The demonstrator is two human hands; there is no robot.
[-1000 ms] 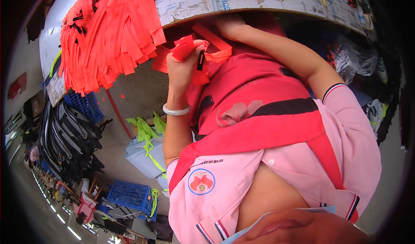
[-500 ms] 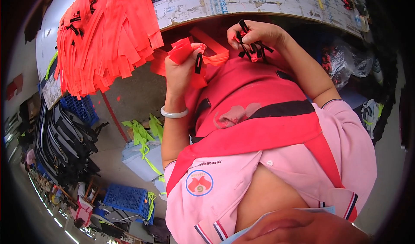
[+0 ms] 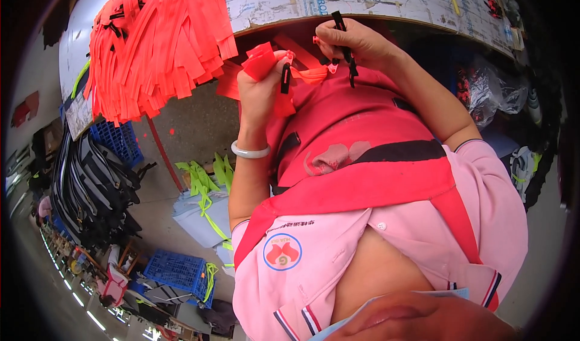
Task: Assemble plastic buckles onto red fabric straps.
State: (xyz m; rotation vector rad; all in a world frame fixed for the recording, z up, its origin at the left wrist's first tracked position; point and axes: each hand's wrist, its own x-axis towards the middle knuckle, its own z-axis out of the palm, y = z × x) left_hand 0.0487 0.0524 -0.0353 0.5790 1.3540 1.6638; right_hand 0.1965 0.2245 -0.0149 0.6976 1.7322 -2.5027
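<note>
1. The surface [image 3: 393, 6] carries orange strips [image 3: 158, 54], seemingly draped to stay aligned.
2. Before the surface, my left grip [image 3: 258, 87] pinches orange tape [image 3: 258, 62], likely steadying it.
3. Likewise there, my right grip [image 3: 362, 42] pinches black pulls [image 3: 339, 25].

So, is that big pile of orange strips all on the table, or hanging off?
Partly hanging off: the orange strips lie across the table, but their lower ends dangle past its edge.

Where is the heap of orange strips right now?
In the head view, the heap of orange strips lies at upper left, draped over the near edge of the table, left of the left hand.
</note>
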